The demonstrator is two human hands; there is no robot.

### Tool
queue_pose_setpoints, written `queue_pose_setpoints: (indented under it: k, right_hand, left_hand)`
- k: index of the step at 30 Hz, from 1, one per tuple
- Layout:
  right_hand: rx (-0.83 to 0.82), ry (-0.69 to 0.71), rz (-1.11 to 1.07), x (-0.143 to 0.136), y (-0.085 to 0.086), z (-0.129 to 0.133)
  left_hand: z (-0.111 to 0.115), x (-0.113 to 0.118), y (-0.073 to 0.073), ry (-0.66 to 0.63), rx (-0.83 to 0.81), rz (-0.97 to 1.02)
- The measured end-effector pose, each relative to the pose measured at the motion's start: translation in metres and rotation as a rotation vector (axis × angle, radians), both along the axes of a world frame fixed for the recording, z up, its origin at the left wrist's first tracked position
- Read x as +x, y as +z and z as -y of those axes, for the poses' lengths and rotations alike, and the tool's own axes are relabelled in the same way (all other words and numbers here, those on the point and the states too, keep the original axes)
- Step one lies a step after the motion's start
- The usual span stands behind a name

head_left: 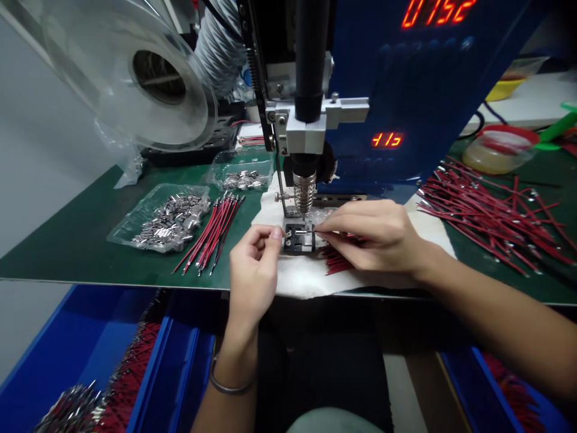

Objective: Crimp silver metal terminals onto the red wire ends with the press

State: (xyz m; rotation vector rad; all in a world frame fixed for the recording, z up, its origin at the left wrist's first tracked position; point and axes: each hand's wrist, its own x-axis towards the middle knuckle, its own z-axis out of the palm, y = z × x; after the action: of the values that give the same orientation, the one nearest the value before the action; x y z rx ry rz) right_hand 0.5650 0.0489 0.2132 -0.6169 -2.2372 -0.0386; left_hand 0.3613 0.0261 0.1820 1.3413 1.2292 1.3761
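A small black fixture [294, 242] sits under the soldering machine's spring-wrapped tip [305, 191], with a slim metal piece [303, 232] lying across it. At the fixture's left edge, my left hand [256, 264] is closed, thumb against curled fingers; whatever it pinches is too small to make out. My right hand [372, 231] comes in from the right, thumb and fingertips pinched on a thin wire at the fixture's right edge. Beneath that hand, a bundle of red wires [336, 260] rests on a white cloth [297, 281], partly hidden.
Left on the green table [90, 210] are a clear tray of metal parts [171, 219], a second tray [246, 179] and red wires [211, 231]. More red wires [491, 210] lie right. The blue machine housing [406, 78] stands behind; blue bins [180, 361] sit below.
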Motion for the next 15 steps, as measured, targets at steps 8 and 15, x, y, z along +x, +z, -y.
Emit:
queue_pose_setpoints:
  k: [8, 15]
  right_hand:
    - [0.05, 0.013, -0.05, -0.0007, 0.002, 0.0034]
    - [0.069, 0.024, -0.067, -0.0018, 0.002, 0.0035]
  left_hand:
    - [0.001, -0.0027, -0.0008, -0.018, -0.007, -0.014]
    - [0.001, -0.0023, -0.0009, -0.02, 0.0, -0.001]
